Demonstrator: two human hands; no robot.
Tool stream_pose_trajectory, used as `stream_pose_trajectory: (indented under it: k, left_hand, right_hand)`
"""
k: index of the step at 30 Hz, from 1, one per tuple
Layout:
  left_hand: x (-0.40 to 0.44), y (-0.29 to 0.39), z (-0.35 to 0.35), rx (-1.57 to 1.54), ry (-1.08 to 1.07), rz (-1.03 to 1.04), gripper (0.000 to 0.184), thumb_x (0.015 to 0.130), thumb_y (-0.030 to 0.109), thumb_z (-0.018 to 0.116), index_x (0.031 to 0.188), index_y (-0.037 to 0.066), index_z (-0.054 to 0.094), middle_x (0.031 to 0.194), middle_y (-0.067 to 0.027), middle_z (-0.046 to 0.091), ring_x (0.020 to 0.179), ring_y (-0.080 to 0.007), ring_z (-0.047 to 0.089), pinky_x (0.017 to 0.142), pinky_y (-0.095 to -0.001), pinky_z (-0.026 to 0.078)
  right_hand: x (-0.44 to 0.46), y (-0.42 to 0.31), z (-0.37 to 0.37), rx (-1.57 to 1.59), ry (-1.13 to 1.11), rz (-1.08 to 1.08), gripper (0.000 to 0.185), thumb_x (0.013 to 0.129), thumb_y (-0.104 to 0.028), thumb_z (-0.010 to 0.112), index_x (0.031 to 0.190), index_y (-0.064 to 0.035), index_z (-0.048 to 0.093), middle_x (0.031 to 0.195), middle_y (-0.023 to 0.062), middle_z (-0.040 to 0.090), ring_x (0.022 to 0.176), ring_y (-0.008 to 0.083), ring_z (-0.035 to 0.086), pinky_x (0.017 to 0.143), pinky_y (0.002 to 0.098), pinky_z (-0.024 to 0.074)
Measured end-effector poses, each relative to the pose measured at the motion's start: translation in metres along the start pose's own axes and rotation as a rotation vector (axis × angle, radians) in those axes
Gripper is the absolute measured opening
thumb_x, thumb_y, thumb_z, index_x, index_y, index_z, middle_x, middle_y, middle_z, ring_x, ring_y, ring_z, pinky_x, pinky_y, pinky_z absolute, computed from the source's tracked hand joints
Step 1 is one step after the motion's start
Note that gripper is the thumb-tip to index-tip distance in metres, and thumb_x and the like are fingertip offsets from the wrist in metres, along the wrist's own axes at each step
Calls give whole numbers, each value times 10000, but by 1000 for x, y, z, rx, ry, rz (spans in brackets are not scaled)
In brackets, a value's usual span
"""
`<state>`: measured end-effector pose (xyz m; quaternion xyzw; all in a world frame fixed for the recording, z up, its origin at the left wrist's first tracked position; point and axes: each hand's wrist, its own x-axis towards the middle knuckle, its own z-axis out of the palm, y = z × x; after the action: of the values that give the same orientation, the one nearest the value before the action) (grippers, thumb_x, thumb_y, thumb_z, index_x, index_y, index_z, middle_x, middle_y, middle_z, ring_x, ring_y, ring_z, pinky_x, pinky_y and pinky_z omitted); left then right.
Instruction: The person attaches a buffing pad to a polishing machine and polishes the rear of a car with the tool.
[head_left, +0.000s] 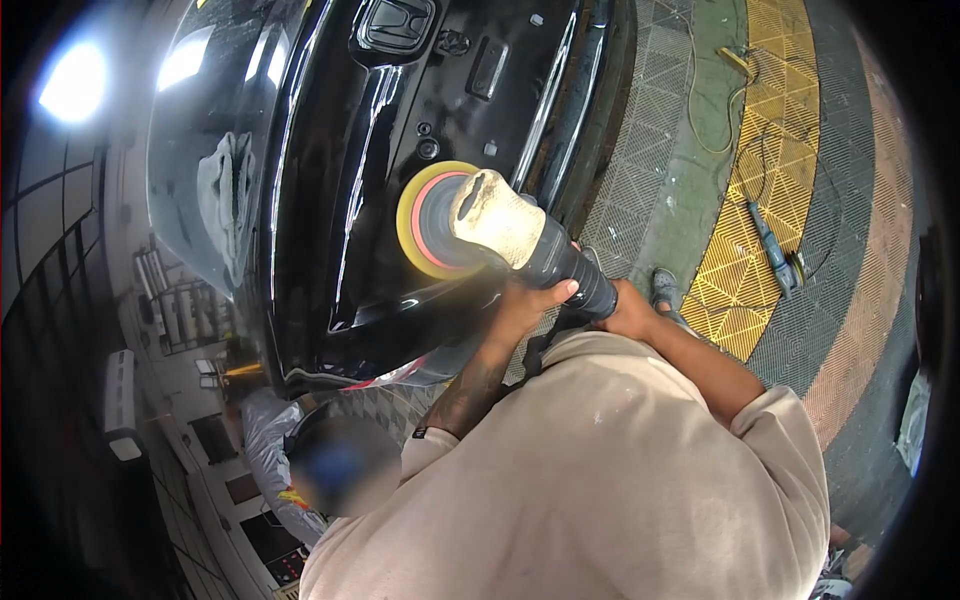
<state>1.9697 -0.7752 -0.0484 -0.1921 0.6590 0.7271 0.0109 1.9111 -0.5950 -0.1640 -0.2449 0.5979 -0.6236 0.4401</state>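
Both my hands are on a polisher [545,250] with a dark body and a worn, pale cover over its head. My left hand [530,305] grips the body from the left, its thumb on top and its other fingers mostly hidden. Around the rear end of the body, my right hand [630,312] is closed. The yellow foam pad [411,225], with a pink-red ring behind it, lies against the glossy black rear panel [370,215] of a car. Above the pad sit a badge [397,22] and a recessed slot [488,68].
Another polisher [772,250], blue-grey, lies on the yellow floor tiles [725,290] at right, its cord trailing. A yellow-headed tool [737,62] rests farther up. A grey cloth [228,195] shows at the car's glass. Silvery plastic sheeting [268,450] stands at left beside a blurred round shape.
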Motion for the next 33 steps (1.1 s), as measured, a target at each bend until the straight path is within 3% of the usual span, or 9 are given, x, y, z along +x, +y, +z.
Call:
stream_pose_trajectory:
  k: [3, 5, 8, 15, 17, 23, 25, 30, 33]
  left_hand:
    - [-9, -2, -3, 29, 10, 4, 680, 752, 138, 814, 1340, 16, 494, 1240, -133, 591, 1204, -247, 573, 1058, -420, 471]
    - [-24, -10, -8, 4, 51, 48, 730, 743, 138, 822, 1368, 26, 460, 1292, -138, 560, 1265, -275, 542, 1103, -452, 439]
    - [-39, -21, -13, 12, 78, 138, 780, 738, 134, 826, 1398, 28, 424, 1345, -145, 524, 1314, -301, 509, 1139, -480, 405]
    - [-14, -11, -4, 30, 5, 19, 712, 766, 146, 786, 1382, 28, 448, 1304, -137, 555, 1288, -291, 532, 1122, -456, 425]
    - [-6, -1, 1, 39, 3, -5, 702, 766, 145, 786, 1374, 24, 457, 1295, -136, 561, 1281, -287, 537, 1113, -449, 432]
    - [-18, -9, -13, 59, -14, 38, 699, 760, 136, 804, 1363, 36, 466, 1293, -131, 559, 1288, -283, 533, 1114, -444, 432]
    - [-28, -9, -16, 53, 9, 132, 712, 763, 166, 806, 1359, 44, 436, 1285, -130, 559, 1260, -269, 532, 1102, -440, 431]
    - [-30, -6, -23, 26, 10, 104, 748, 737, 169, 826, 1368, 47, 443, 1299, -140, 547, 1277, -282, 525, 1110, -454, 426]
    - [-20, -2, -21, 24, -34, 50, 765, 758, 121, 805, 1414, 43, 419, 1354, -135, 535, 1332, -302, 500, 1182, -482, 357]
  right_hand:
    - [2, -1, -3, -99, -30, 23, 319, 700, -199, 824, 957, -33, 731, 934, 201, 735, 877, 346, 723, 885, 429, 532]
    - [7, 9, 0, -209, -93, -121, 292, 732, -267, 796, 936, -67, 737, 937, 191, 736, 890, 365, 700, 1006, 458, 443]
    - [11, 21, 6, -288, -118, -169, 271, 752, -307, 767, 910, -89, 737, 954, 185, 740, 924, 384, 675, 1068, 465, 364]
    - [5, 27, 6, -186, -41, -115, 280, 717, -266, 795, 915, -76, 737, 933, 180, 725, 931, 389, 668, 1060, 431, 376]
    - [1, 21, 2, -43, -14, 47, 300, 686, -235, 818, 915, -64, 730, 926, 179, 715, 943, 394, 667, 1015, 420, 417]
    - [5, 11, 10, -284, -8, -115, 318, 669, -155, 811, 938, -22, 706, 923, 177, 737, 939, 373, 696, 868, 424, 524]
    - [11, 18, 17, -276, -40, -141, 320, 671, -143, 808, 949, -22, 705, 931, 180, 742, 928, 362, 708, 863, 417, 531]
    - [8, -1, 20, -227, -79, -75, 307, 686, -109, 795, 965, -22, 703, 950, 193, 746, 909, 343, 731, 842, 403, 550]
    - [7, 1, 21, -139, -44, -89, 301, 686, -87, 792, 966, -19, 705, 934, 194, 746, 903, 338, 733, 829, 401, 558]
